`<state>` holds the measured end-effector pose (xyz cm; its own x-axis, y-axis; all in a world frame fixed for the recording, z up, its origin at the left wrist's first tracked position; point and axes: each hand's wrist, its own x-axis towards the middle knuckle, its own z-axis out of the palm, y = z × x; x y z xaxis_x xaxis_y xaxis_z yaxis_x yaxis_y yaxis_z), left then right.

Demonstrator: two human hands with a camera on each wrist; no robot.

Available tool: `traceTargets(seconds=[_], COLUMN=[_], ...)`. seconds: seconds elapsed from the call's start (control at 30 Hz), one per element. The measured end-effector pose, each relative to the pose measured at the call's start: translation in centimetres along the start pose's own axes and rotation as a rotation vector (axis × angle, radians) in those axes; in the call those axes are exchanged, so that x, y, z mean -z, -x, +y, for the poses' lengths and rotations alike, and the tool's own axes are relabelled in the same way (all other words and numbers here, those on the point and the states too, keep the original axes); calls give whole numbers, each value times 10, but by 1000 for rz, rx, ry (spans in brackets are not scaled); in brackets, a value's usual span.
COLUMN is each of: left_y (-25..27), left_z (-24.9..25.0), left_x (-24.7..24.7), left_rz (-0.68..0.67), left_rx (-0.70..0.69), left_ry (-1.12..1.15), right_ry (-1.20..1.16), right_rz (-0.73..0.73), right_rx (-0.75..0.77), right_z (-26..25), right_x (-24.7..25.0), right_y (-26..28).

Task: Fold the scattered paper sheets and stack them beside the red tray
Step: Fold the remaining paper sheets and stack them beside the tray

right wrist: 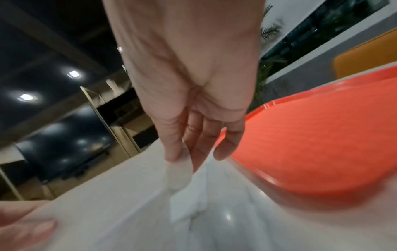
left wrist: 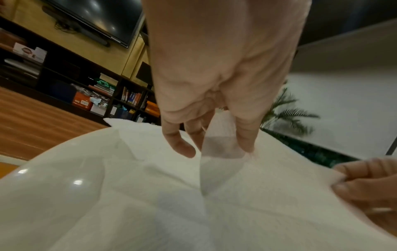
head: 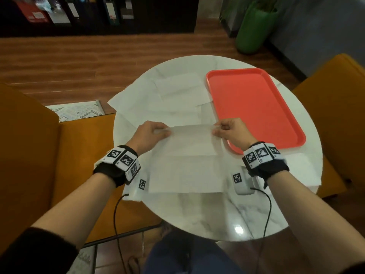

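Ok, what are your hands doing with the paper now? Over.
Left hand and right hand each pinch a far corner of the paper sheet. More sheets unfolded. Red tray clear.

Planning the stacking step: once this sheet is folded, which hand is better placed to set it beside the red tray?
Probably the right hand: it pinches the sheet next to the red tray.

Head view looking down on round table (head: 217, 214), wrist views close along hands, all sharing held paper (head: 189, 143)
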<state>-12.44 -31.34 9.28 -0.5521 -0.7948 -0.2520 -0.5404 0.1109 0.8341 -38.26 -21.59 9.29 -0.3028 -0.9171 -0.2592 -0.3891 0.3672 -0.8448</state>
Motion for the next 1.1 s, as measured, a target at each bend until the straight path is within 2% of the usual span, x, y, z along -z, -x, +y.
traceTargets(seconds=[0.07,0.17,0.33,0.47,0.73,0.87,0.97,1.1], left_y=[-4,-5,21,58,80,70,55,49], left_z=[-8,-11,13,11,-58,-63,-55,-46], left_x=[-10,-15,3,-1,-55,-61,-62,-70], left_rz=[22,101,247,133,-76,-53,8,-1], left_rx=[21,-8,-211,-182,6,57,35,-2], left_ry=[-98,-104,122,170,39,75,17,-59], right_ry=[58,68,-106,-133,49,97,157,260], right_rz=[25,111,323,232,27,64,126,112], right_rx=[-36,-23,179,167,-57,-103,-138,-191], right_z=[14,16,-14,-6,62,69,69,72], right_x=[-7,-9,6,2,-30,-37,-37,-36], right_y=[-5,-3,36,77,100,90,79,77])
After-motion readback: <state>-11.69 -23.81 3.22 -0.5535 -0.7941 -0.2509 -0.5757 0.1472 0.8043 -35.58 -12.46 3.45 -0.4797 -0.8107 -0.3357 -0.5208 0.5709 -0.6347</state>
